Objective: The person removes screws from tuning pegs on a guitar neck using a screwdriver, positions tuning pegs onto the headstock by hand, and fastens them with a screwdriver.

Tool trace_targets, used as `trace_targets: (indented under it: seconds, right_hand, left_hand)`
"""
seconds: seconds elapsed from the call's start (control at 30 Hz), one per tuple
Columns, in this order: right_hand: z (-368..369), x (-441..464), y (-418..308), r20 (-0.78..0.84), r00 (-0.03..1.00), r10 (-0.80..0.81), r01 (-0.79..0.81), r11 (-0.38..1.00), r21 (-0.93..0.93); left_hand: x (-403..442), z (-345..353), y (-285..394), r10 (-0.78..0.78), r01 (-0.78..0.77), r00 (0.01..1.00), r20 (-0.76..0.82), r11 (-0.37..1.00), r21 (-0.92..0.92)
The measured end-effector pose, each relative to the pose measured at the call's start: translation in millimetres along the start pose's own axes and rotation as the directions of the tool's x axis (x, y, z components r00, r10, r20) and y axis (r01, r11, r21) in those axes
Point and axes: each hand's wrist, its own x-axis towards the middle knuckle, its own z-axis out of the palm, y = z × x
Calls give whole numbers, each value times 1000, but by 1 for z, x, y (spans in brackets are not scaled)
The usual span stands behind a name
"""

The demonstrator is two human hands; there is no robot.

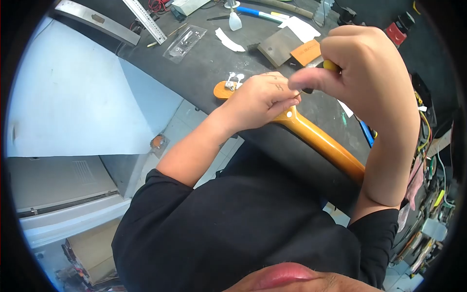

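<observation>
An orange-brown instrument neck [327, 144] lies back-up along the bench's near edge, with its headstock [224, 89] to the left. Two white tuner buttons [236, 77] stick up from the headstock. My left hand [262, 100] is closed round the headstock end of the neck, its thumb and fingers pressed together near a thin metal shaft. Raised at the right, my right hand [348, 61] is wrapped round a screwdriver-like tool with a yellow and black handle [332, 65]. The shaft points down to my left fingertips; its tip is hidden there.
On the dark bench [204, 63] lie a plastic bag of small parts [185, 43], a grey block [279, 47], an orange block [306, 52], white paper and a small bottle [235, 21]. A metal ruler [144, 20] is at the back left; cables and tools hang right.
</observation>
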Motion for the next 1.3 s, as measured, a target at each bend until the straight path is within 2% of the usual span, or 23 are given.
trace_targets:
  seconds: [0.07, 0.13, 0.17, 0.27, 0.33, 0.4, 0.57, 0.67, 0.7, 0.77, 0.87, 0.9, 0.97, 1.07, 1.1, 1.17, 1.3]
  right_hand:
    - [-2, 1, -16, -145, 989, -12, 40, 979, 198]
    - [-2, 1, -16, -229, 968, -104, 167, 947, 275]
    - [-6, -7, -7, -165, 978, -128, 170, 947, 272]
    - [-1, -8, -1, -105, 993, -61, 84, 968, 237]
    - [-4, -6, 1, -46, 999, -27, 33, 990, 139]
    - [-7, -2, 3, 5, 999, -49, 48, 997, 62]
    - [0, -5, -3, -146, 984, -98, 116, 986, 120]
    - [-5, -7, -4, -145, 981, -127, 152, 972, 179]
    - [-4, -4, -8, -140, 986, -85, 112, 974, 197]
    - [-7, -2, -8, -102, 994, -42, 59, 983, 172]
    - [-5, 2, 9, 7, 1000, -26, 26, 997, 79]
    - [-2, 4, 1, 27, 999, 43, -43, 999, -7]
    - [-33, 10, 12, 226, 971, -82, 37, 980, 195]
    - [-13, 8, -41, -79, 992, 93, -93, 996, 7]
    - [-10, 10, -51, -126, 987, 104, -112, 992, -63]
    - [-7, 11, -51, -151, 983, 102, -115, 990, -81]
    - [-20, 8, -14, -6, 999, 34, -33, 992, 121]
  left_hand:
    - [-1, -1, -3, 16, -17, 1000, 19, 999, 43]
    - [-2, -6, 0, 19, -20, 999, 37, 1000, 20]
    - [-2, -5, 0, 32, -33, 999, 33, 999, 27]
    - [-5, -2, -7, 42, -42, 999, 13, 999, 22]
    - [-4, -1, -8, 35, -36, 999, 14, 999, 28]
    - [-3, -4, -4, 25, -28, 999, 36, 997, 68]
    - [-3, -5, -8, 37, -38, 998, 46, 999, 30]
    - [-3, -3, -6, 5, -6, 999, 36, 1000, 12]
    - [-3, -3, -3, -22, 22, 999, 32, 1000, 0]
    - [4, -3, 4, -38, 39, 999, 16, 998, -40]
    - [4, 0, -4, 23, -22, 1000, -19, 1000, 14]
    - [5, -1, -3, 20, -20, 1000, -20, 1000, -1]
    - [1, 1, -2, -4, 4, 1000, -16, 1000, -7]
    - [2, 1, -4, 29, -29, 999, -33, 999, 15]
    - [4, -2, -4, 41, -41, 999, -15, 999, 22]
    - [3, -3, -7, 57, -57, 998, -2, 998, 30]
    - [5, -2, -7, 38, -38, 999, 10, 998, 44]
